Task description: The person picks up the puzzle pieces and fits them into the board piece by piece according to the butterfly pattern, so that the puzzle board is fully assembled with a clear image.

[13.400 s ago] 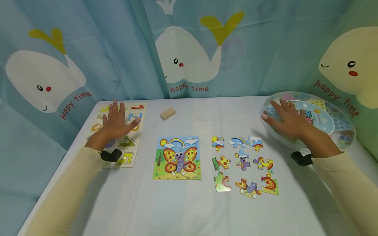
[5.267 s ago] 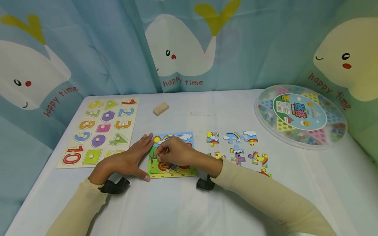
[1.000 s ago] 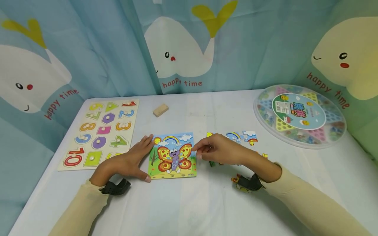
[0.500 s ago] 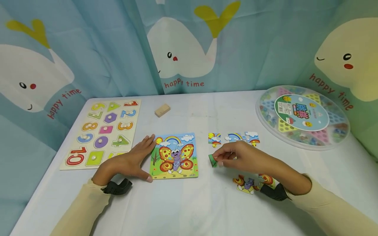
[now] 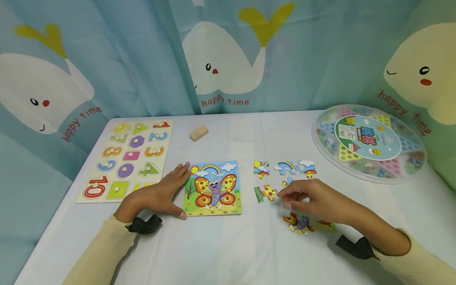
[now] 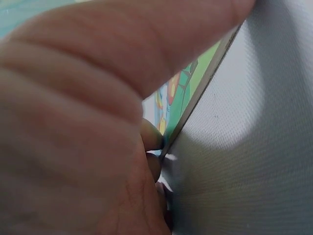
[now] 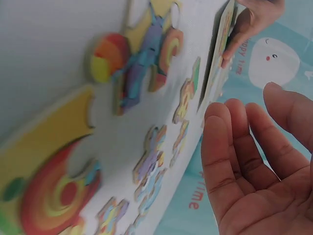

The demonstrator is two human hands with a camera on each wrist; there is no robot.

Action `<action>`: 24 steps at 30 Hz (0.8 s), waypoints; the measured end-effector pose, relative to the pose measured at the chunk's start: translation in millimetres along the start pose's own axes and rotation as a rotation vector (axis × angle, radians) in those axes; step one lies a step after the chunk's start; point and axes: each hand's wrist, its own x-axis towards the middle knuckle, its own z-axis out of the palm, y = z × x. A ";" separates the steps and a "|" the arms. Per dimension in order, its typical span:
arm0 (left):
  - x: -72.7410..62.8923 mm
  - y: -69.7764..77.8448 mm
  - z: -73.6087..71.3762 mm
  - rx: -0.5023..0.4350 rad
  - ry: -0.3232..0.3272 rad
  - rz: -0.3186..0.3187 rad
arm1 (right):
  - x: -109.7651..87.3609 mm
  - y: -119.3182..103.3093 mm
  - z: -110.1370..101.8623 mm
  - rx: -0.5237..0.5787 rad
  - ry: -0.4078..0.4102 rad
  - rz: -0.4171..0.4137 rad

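A square butterfly puzzle board (image 5: 215, 190) lies in the middle of the table in the head view. My left hand (image 5: 160, 196) rests along its left edge, thumb at the near corner and fingertips at the far one. To the right are several loose jigsaw pieces, among them a spotted wing piece (image 5: 265, 193), a rainbow piece (image 5: 285, 168) and a butterfly body piece (image 5: 302, 224). Over them hovers my right hand (image 5: 318, 200), fingers loosely bent and nothing between them in the right wrist view. It partly hides the middle and lower right pieces.
A number-and-shape peg board (image 5: 124, 158) lies at the left, close to my left forearm. Behind the puzzle board is a small wooden block (image 5: 198, 133). A round marble game box (image 5: 370, 142) stands at the back right, before a whale-print curtain (image 5: 303, 59).
My hands have left the peg board and game box; the left settled at the puzzle board. The lower left loose piece is gone from the group. Lately my right hand moved right, off the board.
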 end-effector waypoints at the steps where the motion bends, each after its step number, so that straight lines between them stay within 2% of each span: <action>1: 0.3 0.1 0.1 0.000 0.000 0.001 | -3.1 1.1 0.1 -0.002 0.002 -0.005; 7: 1.7 -1.3 0.5 0.011 -0.005 0.005 | -19.8 7.9 1.8 -0.038 0.043 -0.038; 13: 2.1 -1.0 0.0 0.014 -0.009 0.000 | -31.1 12.3 4.3 -0.002 0.082 -0.011; 16: 2.2 0.2 -0.7 0.004 -0.010 -0.005 | -35.4 12.8 8.1 -0.016 0.121 0.024; 22: 2.6 0.9 -0.7 -0.002 -0.007 -0.013 | -41.8 7.5 16.9 -0.038 0.186 0.194; 24: 2.8 0.5 -0.2 0.000 -0.006 -0.014 | -42.6 6.1 19.3 -0.044 0.192 0.221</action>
